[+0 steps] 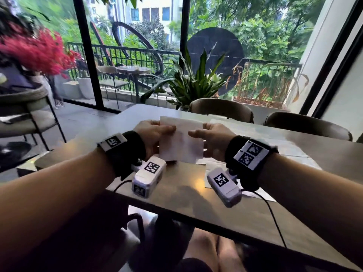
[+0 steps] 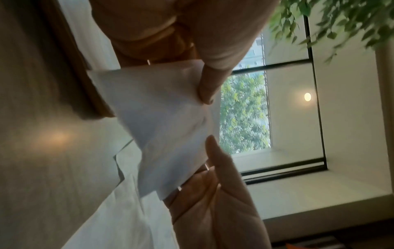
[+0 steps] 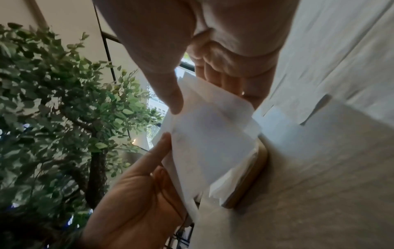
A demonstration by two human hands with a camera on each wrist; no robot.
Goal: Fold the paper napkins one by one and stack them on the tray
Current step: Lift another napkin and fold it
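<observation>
Both hands hold one white paper napkin (image 1: 181,143) upright above the table. My left hand (image 1: 169,130) pinches its left edge, thumb on the near face. My right hand (image 1: 194,133) pinches the right edge the same way. In the left wrist view the left hand (image 2: 206,94) grips the napkin (image 2: 166,121) from above. In the right wrist view the right hand (image 3: 175,103) pinches the napkin (image 3: 209,134). Beneath it there, a wooden tray (image 3: 259,166) carries a small stack of folded napkins (image 3: 229,182). The head view hides the tray behind the napkin and hands.
Unfolded white napkins (image 1: 217,163) lie spread on the grey table (image 1: 176,195) under and right of the hands, also visible as sheets (image 3: 341,50). Two chairs (image 1: 222,108) stand at the far side. A potted plant (image 1: 196,79) sits behind them.
</observation>
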